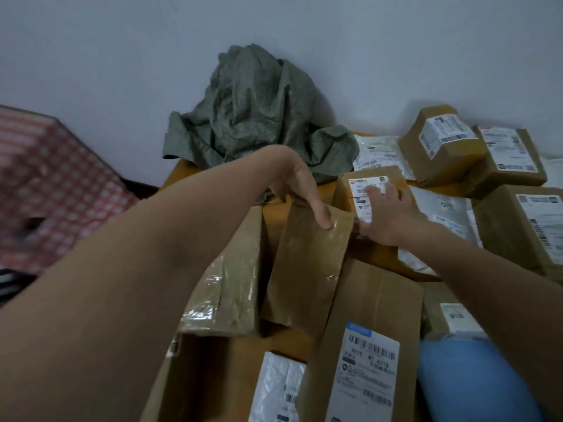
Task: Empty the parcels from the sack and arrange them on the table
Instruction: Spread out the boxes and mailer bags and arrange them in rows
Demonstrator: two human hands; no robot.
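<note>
The crumpled grey-green sack [253,117] lies slumped against the wall at the back of the table [179,175]. My left hand [300,184] grips the top edge of a narrow brown taped parcel [304,266] standing among other cardboard parcels. My right hand [387,214] rests flat, fingers spread, on a small brown box with a white label [365,185] just right of it. A long brown parcel with a barcode label [365,345] lies in front.
Several brown boxes [444,141] and white mailer bags [380,153] cover the right side of the table. A large carton [225,284] sits at left front, a blue item [466,379] at lower right. A red checked cloth [51,184] lies off the table at left.
</note>
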